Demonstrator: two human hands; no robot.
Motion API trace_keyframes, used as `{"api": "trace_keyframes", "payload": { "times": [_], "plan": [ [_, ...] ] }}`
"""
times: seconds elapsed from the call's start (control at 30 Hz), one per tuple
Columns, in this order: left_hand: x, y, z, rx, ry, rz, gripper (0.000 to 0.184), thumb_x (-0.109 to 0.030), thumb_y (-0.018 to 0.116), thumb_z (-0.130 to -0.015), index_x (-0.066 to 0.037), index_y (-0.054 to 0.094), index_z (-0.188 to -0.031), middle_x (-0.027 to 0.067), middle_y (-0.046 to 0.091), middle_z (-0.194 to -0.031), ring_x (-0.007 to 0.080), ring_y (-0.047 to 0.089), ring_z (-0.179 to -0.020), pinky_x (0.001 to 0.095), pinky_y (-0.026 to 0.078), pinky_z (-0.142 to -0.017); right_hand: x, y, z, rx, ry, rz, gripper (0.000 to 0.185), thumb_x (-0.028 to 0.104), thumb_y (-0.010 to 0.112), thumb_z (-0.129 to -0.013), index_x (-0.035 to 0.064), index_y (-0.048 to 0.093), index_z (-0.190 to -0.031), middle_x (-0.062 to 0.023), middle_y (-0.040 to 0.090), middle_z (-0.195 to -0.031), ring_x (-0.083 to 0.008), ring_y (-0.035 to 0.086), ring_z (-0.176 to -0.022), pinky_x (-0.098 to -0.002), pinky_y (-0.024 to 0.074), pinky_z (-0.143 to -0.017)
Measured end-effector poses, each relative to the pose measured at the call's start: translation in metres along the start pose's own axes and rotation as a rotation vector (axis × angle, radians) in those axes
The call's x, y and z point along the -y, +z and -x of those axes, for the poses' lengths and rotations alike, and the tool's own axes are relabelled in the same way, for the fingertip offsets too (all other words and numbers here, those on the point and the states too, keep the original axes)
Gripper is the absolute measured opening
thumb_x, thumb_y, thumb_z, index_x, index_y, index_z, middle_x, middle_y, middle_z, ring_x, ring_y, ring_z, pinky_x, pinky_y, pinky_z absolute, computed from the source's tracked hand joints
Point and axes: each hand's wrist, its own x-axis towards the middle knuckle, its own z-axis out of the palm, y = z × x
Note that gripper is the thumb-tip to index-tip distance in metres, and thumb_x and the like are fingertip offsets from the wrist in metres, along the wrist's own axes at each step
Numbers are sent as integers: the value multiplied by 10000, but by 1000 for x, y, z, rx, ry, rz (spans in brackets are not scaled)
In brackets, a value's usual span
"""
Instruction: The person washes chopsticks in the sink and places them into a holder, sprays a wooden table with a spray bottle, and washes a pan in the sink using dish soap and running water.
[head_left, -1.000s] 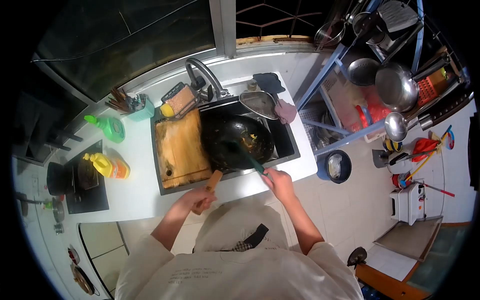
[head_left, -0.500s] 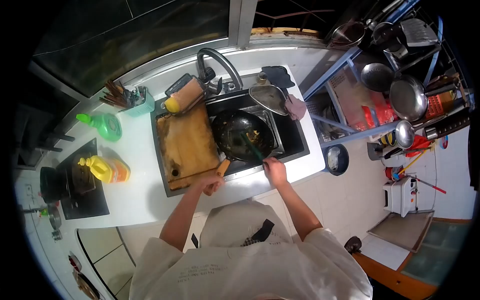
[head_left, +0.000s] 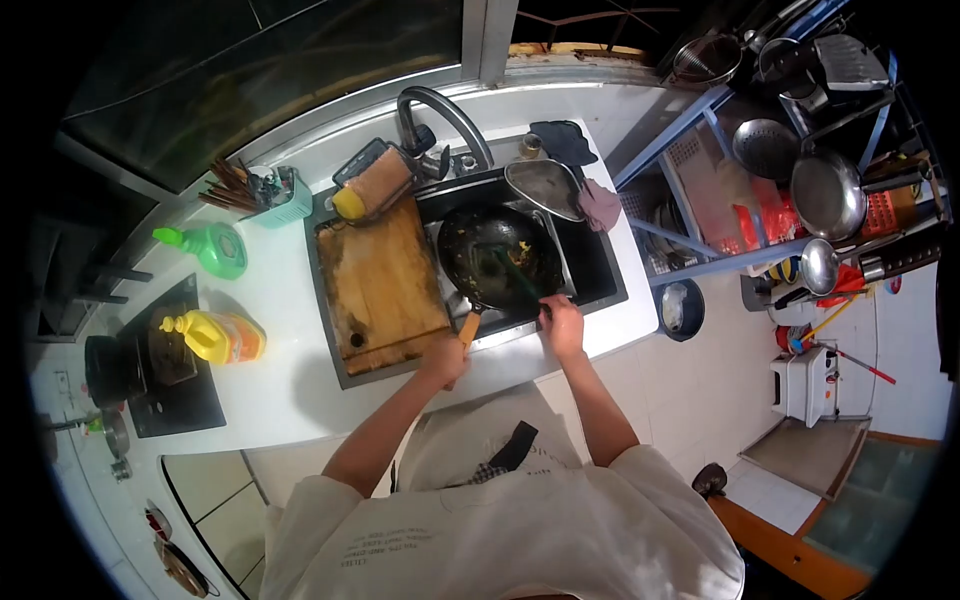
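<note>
A black wok (head_left: pixel 500 262) with bits of yellow food stuck inside sits in the dark sink (head_left: pixel 590 262). My left hand (head_left: pixel 446 360) is closed around its wooden handle (head_left: pixel 470 327), which points toward me. Over the wok's near right rim, my right hand (head_left: pixel 562 322) grips a green long-handled brush (head_left: pixel 519 275). The brush reaches down into the wok, where its head is hard to make out against the dark metal. Left of the wok, a stained wooden cutting board (head_left: pixel 380 285) lies across the sink.
A faucet (head_left: pixel 450 115) arches behind the sink, beside a sponge (head_left: pixel 380 183) in a rack. A strainer (head_left: pixel 545 188) and pink cloth (head_left: pixel 599 206) lie at right. Yellow (head_left: pixel 222 338) and green (head_left: pixel 222 250) bottles stand left. Pans hang on a blue rack (head_left: pixel 695 265).
The wok has shifted slightly to the right and away from me, with its handle and my left hand. The brush head has moved farther up inside the wok. The view has shifted slightly.
</note>
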Motion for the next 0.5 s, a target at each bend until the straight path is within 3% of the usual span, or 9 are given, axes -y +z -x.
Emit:
{"api": "trace_keyframes", "payload": {
  "times": [0.07, 0.23, 0.3, 0.33, 0.4, 0.43, 0.5],
  "plan": [
    [-14, 2, 9, -166, -55, -113, 306, -304, 661, -730, -13, 617, -814, 147, 634, -698, 282, 644, -700, 405, 508, -609, -9, -1, 1, 18, 0, 25, 189, 52, 632, -699, 70, 649, -886, -93, 607, -890, -309, 595, -783, -392, 478, -731],
    [-16, -19, 21, -178, 24, -124, 311, -339, 628, -773, -32, 618, -825, 113, 641, -699, 266, 644, -684, 401, 505, -589, -16, 6, 2, 120, 16, 122, 188, 100, 646, -708, 78, 653, -895, -108, 612, -899, -300, 602, -810, -400, 478, -740],
    [-15, -36, 29, 34, -137, -16, 302, -355, 600, -807, -54, 622, -823, 102, 644, -698, 267, 638, -671, 397, 500, -601, -15, 9, -1, 134, 1, 181, 196, 109, 628, -715, 98, 651, -909, -87, 607, -900, -270, 593, -857, -400, 447, -767],
    [-9, -35, 34, 31, -142, -16, 302, -355, 600, -807, -54, 622, -823, 102, 644, -698, 267, 638, -671, 397, 500, -601, -12, 9, -1, 135, -3, 179, 196, 109, 628, -715, 98, 651, -909, -87, 607, -900, -270, 593, -857, -400, 447, -767],
    [9, -32, 47, -178, -161, 141, 293, -361, 575, -834, -76, 637, -836, 95, 646, -687, 260, 635, -667, 393, 495, -615, -6, 8, -2, 156, 56, 210, 227, 122, 632, -720, 108, 639, -946, -85, 605, -927, -257, 583, -907, -395, 425, -794],
    [18, -31, 55, -182, -166, 139, 293, -361, 575, -834, -76, 637, -836, 95, 646, -687, 260, 635, -667, 393, 495, -615, -5, 9, -3, 156, 52, 206, 227, 122, 632, -720, 108, 639, -946, -85, 605, -927, -257, 583, -907, -395, 425, -794],
    [38, -29, 73, -398, -302, 158, 283, -356, 548, -859, -95, 646, -910, 86, 645, -705, 267, 630, -672, 396, 490, -631, -5, 9, -3, 202, 84, 215, 281, 134, 642, -719, 106, 618, -997, -82, 600, -951, -257, 580, -921, -393, 420, -805]
  ]
}}
